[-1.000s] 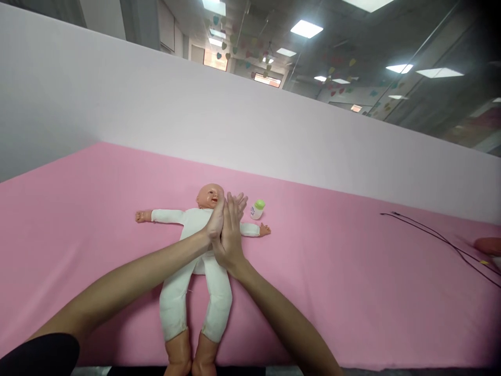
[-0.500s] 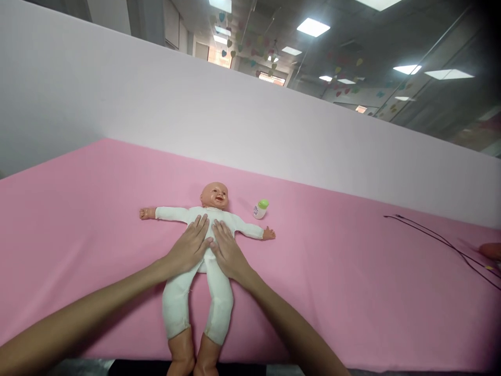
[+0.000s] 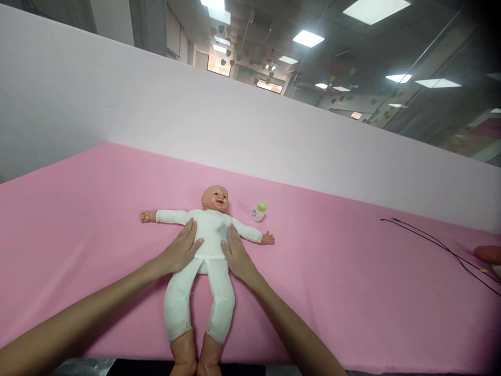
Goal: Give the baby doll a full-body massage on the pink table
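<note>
Left hand [image 3: 180, 250] and right hand [image 3: 237, 258] wider apart than a moment earlier, no longer meeting at mid-belly: each flat against one side of the white-suited doll [image 3: 211, 232], fingers loosely spread, pinching nothing. Doll on its back on the pink sheet [image 3: 332, 297], arms out, feet toward the camera; green-capped bottle [image 3: 258, 211] just beyond one arm.

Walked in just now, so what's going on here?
A person is handling a baby doll in a white suit, lying on its back on a pink cloth. Their open left hand and right hand rest on either side of its torso. A small green-capped bottle stands beside the doll, near its head.
</note>
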Demonstrator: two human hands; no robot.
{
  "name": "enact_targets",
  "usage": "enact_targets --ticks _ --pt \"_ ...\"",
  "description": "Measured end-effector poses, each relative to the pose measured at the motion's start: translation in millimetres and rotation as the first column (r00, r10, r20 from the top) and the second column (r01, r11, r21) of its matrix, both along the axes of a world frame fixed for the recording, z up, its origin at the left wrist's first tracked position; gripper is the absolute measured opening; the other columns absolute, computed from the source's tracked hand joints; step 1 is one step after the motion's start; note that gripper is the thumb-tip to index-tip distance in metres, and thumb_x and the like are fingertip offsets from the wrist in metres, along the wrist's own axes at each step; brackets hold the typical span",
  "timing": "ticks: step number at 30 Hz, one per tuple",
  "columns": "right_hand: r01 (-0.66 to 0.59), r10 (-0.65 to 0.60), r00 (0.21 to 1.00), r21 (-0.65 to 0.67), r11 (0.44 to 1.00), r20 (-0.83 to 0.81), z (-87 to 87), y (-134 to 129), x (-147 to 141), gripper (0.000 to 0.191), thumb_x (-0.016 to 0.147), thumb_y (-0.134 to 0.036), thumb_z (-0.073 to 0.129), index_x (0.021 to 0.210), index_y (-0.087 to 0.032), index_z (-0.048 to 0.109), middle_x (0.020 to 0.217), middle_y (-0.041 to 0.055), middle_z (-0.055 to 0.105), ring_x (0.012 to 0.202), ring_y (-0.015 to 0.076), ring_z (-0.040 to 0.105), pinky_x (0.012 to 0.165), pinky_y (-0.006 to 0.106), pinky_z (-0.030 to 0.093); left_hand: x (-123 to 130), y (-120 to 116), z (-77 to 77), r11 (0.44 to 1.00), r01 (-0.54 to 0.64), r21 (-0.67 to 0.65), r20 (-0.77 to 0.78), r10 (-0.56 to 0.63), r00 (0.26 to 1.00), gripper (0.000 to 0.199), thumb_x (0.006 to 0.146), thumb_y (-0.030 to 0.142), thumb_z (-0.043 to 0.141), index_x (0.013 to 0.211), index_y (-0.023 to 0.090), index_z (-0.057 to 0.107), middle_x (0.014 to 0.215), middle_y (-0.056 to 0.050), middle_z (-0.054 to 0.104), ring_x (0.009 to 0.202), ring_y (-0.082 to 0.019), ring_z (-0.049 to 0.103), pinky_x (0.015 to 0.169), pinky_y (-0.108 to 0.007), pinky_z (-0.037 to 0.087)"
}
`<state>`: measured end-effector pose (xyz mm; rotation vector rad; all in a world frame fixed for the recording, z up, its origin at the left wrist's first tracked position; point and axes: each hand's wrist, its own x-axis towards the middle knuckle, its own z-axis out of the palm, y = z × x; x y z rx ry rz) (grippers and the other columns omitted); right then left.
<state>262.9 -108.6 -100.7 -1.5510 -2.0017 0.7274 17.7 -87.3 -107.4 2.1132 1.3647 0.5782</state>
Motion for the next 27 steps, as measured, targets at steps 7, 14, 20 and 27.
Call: enact_targets --ticks 7,14,20,27 --pt "-0.286 0.266 0.953 0.144 0.948 0.142 7.8 5 -28 0.07 0.109 -0.051 0.03 0.167 -0.015 0.02 0.174 0.0105 0.015 0.163 0.025 0.007 0.133 0.051 0.012 41 -22 19.3 0.967 0.184 0.175 -0.032 -0.181 0.983 0.081 0.107 0.062 0.027 0.168 0.011 0.014 0.174 -0.014 0.008 0.162 -0.027 0.005 0.132 -0.048 0.01" --pt "0.024 -0.037 0.997 0.171 0.985 0.073 -2.3 56 -27 0.071 0.107 -0.052 0.033 0.166 -0.013 0.025 0.173 0.0143 0.022 0.161 0.0278 0.018 0.132 0.053 0.016 70 31 13.1 0.969 -0.008 0.248 -0.027 0.015 1.0 0.083 0.104 0.065 0.03 0.164 0.007 0.026 0.171 -0.02 0.02 0.161 -0.031 0.014 0.13 -0.051 0.012" --pt "0.099 -0.099 0.995 0.074 0.992 -0.011 -9.4 36 -10 0.086 0.104 -0.066 0.032 0.166 -0.009 0.02 0.173 0.018 0.017 0.162 0.0304 0.012 0.132 0.054 0.011 45 33 6.2 0.978 -0.084 0.192 -0.003 0.086 0.996 0.094 0.1 0.073 0.036 0.165 0.008 0.022 0.172 -0.021 0.014 0.161 -0.034 0.01 0.129 -0.055 0.014" --pt "-0.077 0.072 0.995 0.081 0.994 0.066 -7.6 -14 -19 0.072 0.108 -0.053 0.028 0.168 -0.015 0.015 0.175 0.0095 0.007 0.163 0.0277 0.004 0.133 0.056 0.011 31 -9 5.3 0.994 -0.021 0.104 0.002 0.021 1.0 0.085 0.105 0.066 0.023 0.166 0.007 0.017 0.174 -0.02 0.005 0.161 -0.032 0.002 0.13 -0.054 0.016"
